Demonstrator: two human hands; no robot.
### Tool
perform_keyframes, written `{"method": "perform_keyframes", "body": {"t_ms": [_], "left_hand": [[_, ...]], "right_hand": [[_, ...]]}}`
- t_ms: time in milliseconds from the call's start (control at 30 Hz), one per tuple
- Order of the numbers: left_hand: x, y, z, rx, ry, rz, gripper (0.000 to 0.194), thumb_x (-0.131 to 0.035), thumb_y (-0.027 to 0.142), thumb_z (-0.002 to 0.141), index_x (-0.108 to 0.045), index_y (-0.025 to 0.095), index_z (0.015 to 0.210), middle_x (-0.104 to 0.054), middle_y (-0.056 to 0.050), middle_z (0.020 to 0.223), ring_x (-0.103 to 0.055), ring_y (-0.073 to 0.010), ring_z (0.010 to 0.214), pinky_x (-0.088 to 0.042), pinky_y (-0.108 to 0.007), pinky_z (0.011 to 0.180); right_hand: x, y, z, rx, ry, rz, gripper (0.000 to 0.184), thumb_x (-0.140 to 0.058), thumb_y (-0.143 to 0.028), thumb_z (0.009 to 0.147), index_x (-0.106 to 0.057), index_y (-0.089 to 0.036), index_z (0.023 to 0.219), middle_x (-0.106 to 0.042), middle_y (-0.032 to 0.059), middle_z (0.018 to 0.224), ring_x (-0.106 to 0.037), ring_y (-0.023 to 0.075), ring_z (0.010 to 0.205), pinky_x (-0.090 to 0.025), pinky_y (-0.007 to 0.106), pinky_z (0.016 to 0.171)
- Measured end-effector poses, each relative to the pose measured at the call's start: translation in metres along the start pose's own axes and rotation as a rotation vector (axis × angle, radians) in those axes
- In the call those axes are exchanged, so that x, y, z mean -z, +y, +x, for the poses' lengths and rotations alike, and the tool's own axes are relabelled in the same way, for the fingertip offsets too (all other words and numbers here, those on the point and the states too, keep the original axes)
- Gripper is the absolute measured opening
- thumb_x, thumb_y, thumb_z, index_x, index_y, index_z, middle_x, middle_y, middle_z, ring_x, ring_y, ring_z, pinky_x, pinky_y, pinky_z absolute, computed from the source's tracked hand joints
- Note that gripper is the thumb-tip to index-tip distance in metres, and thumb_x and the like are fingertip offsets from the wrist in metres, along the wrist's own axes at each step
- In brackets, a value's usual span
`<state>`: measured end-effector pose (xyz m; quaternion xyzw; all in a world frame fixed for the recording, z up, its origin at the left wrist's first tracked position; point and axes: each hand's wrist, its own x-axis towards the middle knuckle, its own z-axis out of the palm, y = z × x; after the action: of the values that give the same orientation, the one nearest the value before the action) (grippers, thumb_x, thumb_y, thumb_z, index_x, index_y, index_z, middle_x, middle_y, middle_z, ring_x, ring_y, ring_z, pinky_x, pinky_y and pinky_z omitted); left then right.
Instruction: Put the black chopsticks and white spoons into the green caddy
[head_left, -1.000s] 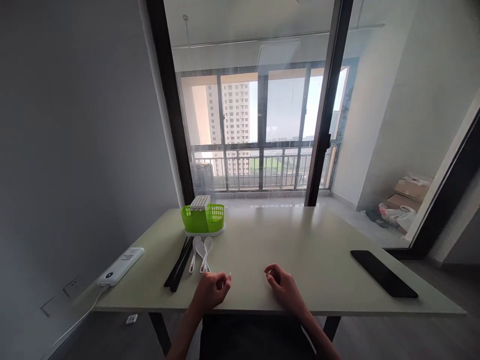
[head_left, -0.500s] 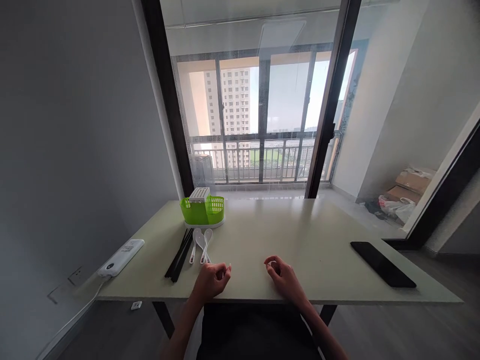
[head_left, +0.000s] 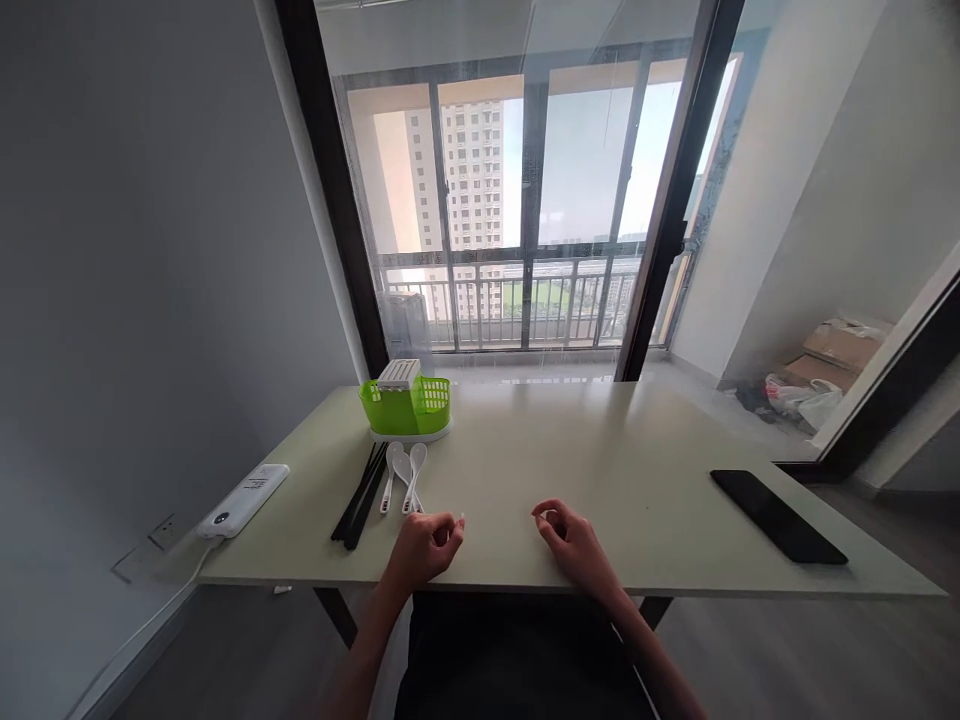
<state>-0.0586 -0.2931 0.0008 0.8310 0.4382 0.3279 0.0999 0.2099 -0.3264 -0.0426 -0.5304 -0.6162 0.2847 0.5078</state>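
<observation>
My left hand [head_left: 426, 549] rests at the table's front edge, its fingers loosely curled in with nothing visible in them. Just beyond it lie three white spoons [head_left: 417, 461], whose handles point toward me and partly cross; my hand is close to the handle ends. Several black chopsticks [head_left: 361, 500] lie in a slanted bundle left of the spoons. Behind these stands a green basket [head_left: 396, 412] with a white slotted top piece and a white base. My right hand [head_left: 574, 548] sits on the table to the right, also curled, holding nothing I can see.
The pale table [head_left: 570, 440] reaches to a glass door with dark frames. A black phone-like slab [head_left: 776, 514] lies at the right. At the left edge is a white power bank-like device [head_left: 246, 500] with a cable [head_left: 150, 635] hanging off the table.
The view has tilted slightly down, so the table and its things appear a little higher. Both hands stay curled in about the same places; nothing on the table has moved.
</observation>
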Motion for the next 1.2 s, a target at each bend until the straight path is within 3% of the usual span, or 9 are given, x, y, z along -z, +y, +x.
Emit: {"method": "perform_keyframes", "body": {"t_ms": [733,1200], "left_hand": [[-0.002,0.003,0.003,0.13,-0.01,-0.14,0.046,-0.055,0.036,0.096,-0.038,0.02,0.056,-0.03,0.007,0.05,-0.028,-0.0074,0.047,-0.027,-0.024,0.051],[-0.005,0.003,0.005,0.134,-0.016,-0.077,0.043,-0.056,0.034,0.096,-0.041,0.019,0.059,-0.033,0.008,0.052,-0.032,-0.0068,0.048,-0.029,-0.023,0.053]], "right_hand": [[0.008,-0.014,-0.004,-0.152,-0.048,-0.004,0.032,-0.05,-0.048,0.096,-0.065,-0.02,0.096,-0.043,-0.0039,0.064,-0.04,0.0139,0.057,-0.034,0.027,0.055],[0.009,-0.021,-0.007,-0.175,-0.095,-0.002,0.026,-0.05,-0.044,0.098,-0.063,-0.021,0.097,-0.043,-0.0052,0.066,-0.039,0.0129,0.059,-0.033,0.026,0.057]]}}
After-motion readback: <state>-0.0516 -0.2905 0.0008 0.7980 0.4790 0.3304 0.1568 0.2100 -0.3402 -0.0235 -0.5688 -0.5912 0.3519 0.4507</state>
